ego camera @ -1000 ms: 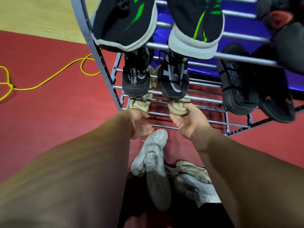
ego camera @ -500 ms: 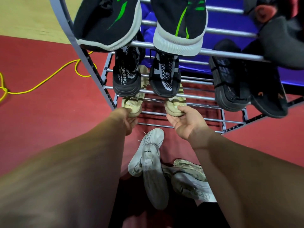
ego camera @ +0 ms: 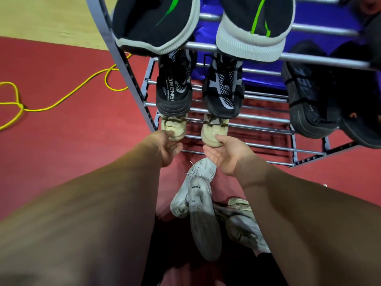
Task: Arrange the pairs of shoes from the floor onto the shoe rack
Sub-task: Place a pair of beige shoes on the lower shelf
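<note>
A grey metal shoe rack (ego camera: 268,145) stands in front of me. Two beige shoes sit on its lowest shelf, heels toward me. My left hand (ego camera: 168,147) holds the heel of the left beige shoe (ego camera: 172,127), fingers curled under it. My right hand (ego camera: 225,155) grips the heel of the right beige shoe (ego camera: 214,130), thumb on top and palm turned up. A pair of white shoes (ego camera: 198,195) lies stacked on the red floor just below my hands. A greyish pair (ego camera: 243,223) lies beside them, partly hidden by my right forearm.
Black-and-green sneakers (ego camera: 156,23) fill the top shelf. Black-and-grey sneakers (ego camera: 175,89) sit on the shelf right above the beige pair, and dark shoes (ego camera: 309,100) lie to the right. A yellow cable (ego camera: 61,100) loops on the floor at left. The lowest shelf's right half is bare.
Both hands have slid the beige shoes a little deeper onto the lowest shelf. My left hand has come up from below to the left shoe's heel.
</note>
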